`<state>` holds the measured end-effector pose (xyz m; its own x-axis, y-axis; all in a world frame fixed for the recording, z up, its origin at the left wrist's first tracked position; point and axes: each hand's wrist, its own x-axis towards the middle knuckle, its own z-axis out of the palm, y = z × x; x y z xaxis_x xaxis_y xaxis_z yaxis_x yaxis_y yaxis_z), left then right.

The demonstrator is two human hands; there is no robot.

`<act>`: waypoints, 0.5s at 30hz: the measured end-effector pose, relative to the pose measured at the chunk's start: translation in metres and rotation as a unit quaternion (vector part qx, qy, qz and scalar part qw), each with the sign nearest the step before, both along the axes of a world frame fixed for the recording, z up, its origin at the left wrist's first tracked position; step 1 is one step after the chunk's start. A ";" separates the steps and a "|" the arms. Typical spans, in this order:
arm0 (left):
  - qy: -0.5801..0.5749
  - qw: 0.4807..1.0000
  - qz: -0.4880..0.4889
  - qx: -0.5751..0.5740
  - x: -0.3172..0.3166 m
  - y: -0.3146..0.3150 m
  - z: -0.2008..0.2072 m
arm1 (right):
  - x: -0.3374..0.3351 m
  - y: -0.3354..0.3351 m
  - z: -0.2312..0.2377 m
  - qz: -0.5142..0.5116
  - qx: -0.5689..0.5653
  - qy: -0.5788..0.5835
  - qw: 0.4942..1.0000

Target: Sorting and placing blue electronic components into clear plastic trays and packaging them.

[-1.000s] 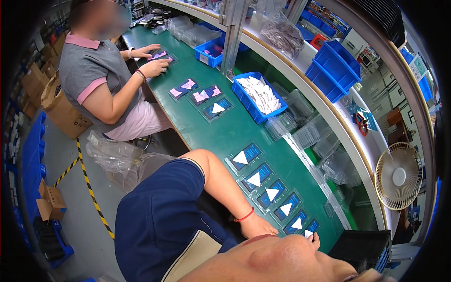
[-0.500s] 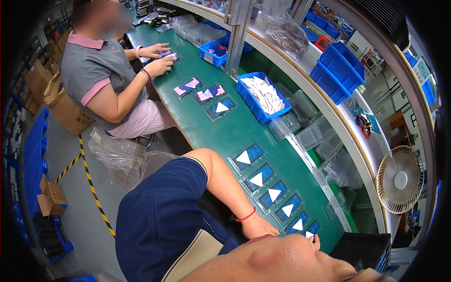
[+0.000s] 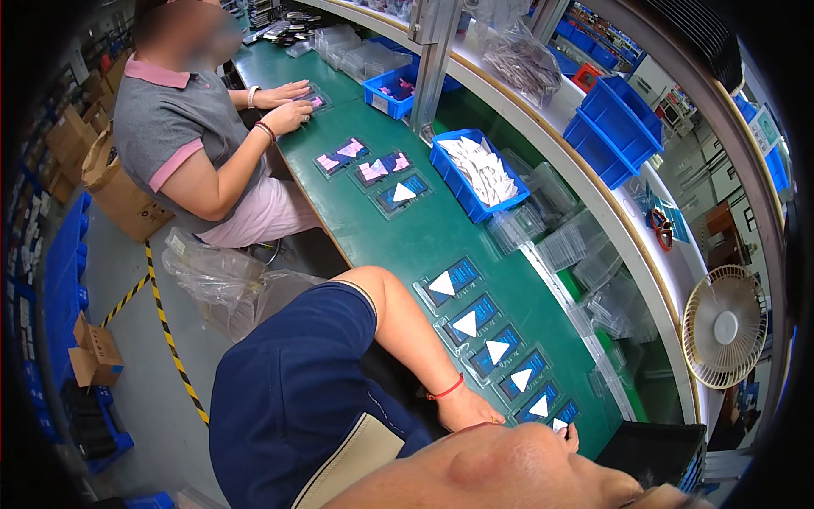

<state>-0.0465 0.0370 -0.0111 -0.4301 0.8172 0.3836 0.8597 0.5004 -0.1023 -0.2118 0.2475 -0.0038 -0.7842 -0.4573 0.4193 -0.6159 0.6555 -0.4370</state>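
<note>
My left hand (image 3: 468,411), with a red cord on its wrist, rests at the table's near edge beside a row of clear plastic trays. Its fingertips are mostly hidden by the foreground. Only a few fingers of my right hand (image 3: 572,438) show, closed at the lower corner of a white triangular piece (image 3: 560,423) on the nearest tray (image 3: 566,412). Several more trays run up the table, each with a dark blue printed card and a white triangle, such as the farthest tray (image 3: 451,282) of the row and the tray (image 3: 539,402) next to my hands.
Across the green table (image 3: 381,254), a co-worker (image 3: 195,127) handles a clear tray (image 3: 315,98). A blue bin (image 3: 479,174) holds white pieces. Stacked clear trays (image 3: 564,242) line the right edge. A fan (image 3: 725,327) stands at right, a black box (image 3: 653,450) near my right hand.
The co-worker's hands have shifted slightly over their tray. The whole view has moved a little. My own hands stay in nearly the same place.
</note>
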 end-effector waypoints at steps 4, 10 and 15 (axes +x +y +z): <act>-0.048 0.997 -0.020 0.050 -0.002 0.001 -0.007 | 0.000 -0.001 0.000 0.008 0.008 0.015 1.000; -0.058 0.997 -0.023 0.054 -0.002 0.001 -0.006 | -0.001 0.000 -0.002 -0.004 -0.002 0.003 1.000; -0.076 0.993 -0.033 0.081 -0.003 0.003 -0.012 | -0.001 0.002 -0.004 0.003 -0.003 0.008 1.000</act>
